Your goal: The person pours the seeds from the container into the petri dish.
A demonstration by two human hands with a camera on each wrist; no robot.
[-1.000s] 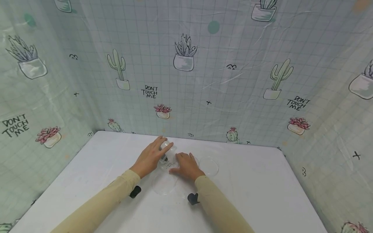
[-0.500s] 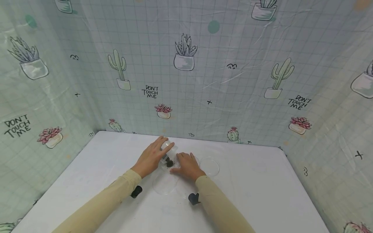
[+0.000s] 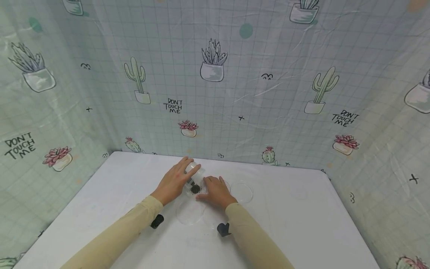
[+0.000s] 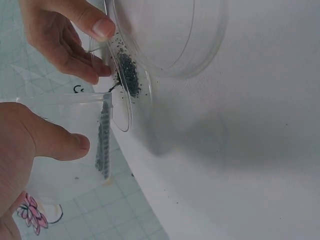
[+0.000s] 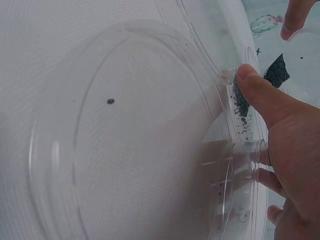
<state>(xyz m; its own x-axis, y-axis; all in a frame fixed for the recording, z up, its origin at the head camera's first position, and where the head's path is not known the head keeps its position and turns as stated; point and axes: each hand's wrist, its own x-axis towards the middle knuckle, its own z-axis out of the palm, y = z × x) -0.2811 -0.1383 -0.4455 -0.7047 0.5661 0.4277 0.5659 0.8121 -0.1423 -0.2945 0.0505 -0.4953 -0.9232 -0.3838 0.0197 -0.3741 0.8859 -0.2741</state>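
Note:
My left hand (image 3: 173,181) grips a clear plastic container (image 4: 55,172), tipped over, with dark granules (image 4: 102,145) gathered at its lower end. Just below its mouth, a small heap of dark granules (image 3: 195,189) lies in a clear petri dish (image 4: 142,95); a thin dark stream joins the two in the left wrist view. My right hand (image 3: 217,191) holds that dish at its side, thumb (image 5: 257,90) at the rim and fingers beyond the wall. Part of the dish is hidden behind the hands in the head view.
Another clear round dish (image 3: 189,212) lies nearer on the white table (image 3: 285,224), with a faint one beside it. Another clear disc (image 3: 242,191) lies right of my right hand. A patterned curtain (image 3: 235,93) rises behind the table.
The scattered granules in the dish have grown into a dense dark heap as more fell from the tipped container. Both hands stay almost in place.

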